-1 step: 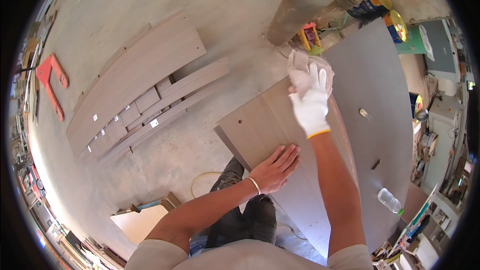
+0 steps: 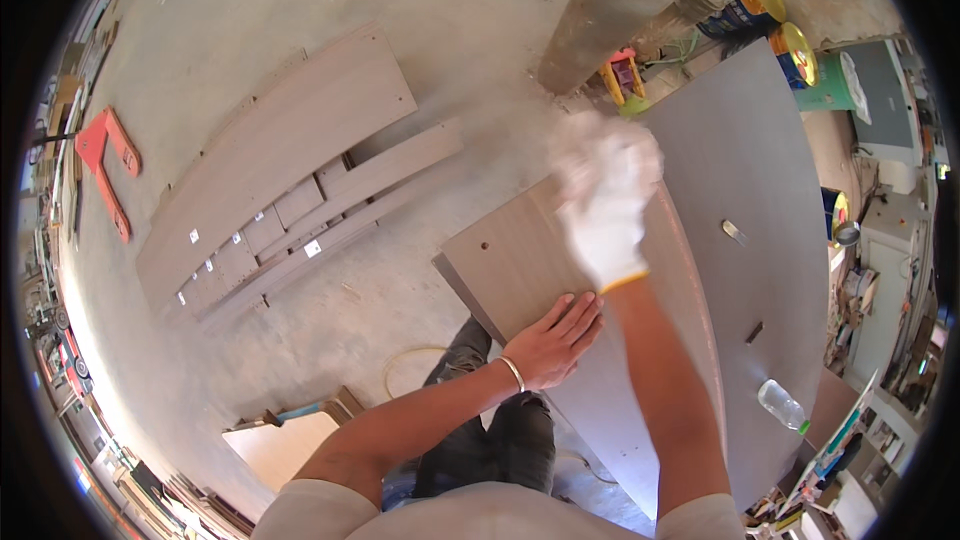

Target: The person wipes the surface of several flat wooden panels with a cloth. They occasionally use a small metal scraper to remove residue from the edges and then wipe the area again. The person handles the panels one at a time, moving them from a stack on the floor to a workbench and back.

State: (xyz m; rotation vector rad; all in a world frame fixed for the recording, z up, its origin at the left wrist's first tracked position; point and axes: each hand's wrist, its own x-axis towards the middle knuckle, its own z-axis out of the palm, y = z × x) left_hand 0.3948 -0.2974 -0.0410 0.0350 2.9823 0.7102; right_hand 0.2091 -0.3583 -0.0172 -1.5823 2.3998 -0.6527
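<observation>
A grey-brown wooden panel (image 2: 520, 240) lies in front of me, with a small round hole near its corner. My bare left hand (image 2: 553, 342) rests on its near edge, fingers stretched out, a light bangle at the wrist. My right hand (image 2: 606, 225) wears a white glove with a yellow cuff and is over the panel's far end, blurred by motion. It is closed on a crumpled pale rag (image 2: 598, 145), partly merged with the glove in the blur. A larger grey panel (image 2: 760, 160) lies underneath to the right.
On the larger panel lie a clear bottle (image 2: 782, 405), a small dark piece (image 2: 754, 332) and a small light-coloured tool (image 2: 734, 231). Stacked panels (image 2: 300, 150) and a red pallet jack (image 2: 105, 165) are left. A column (image 2: 620, 10) and paint buckets (image 2: 793, 53) stand at far right.
My right hand with the rag has moved left and a little toward me over the panel's far end. My left hand stays on the panel.
</observation>
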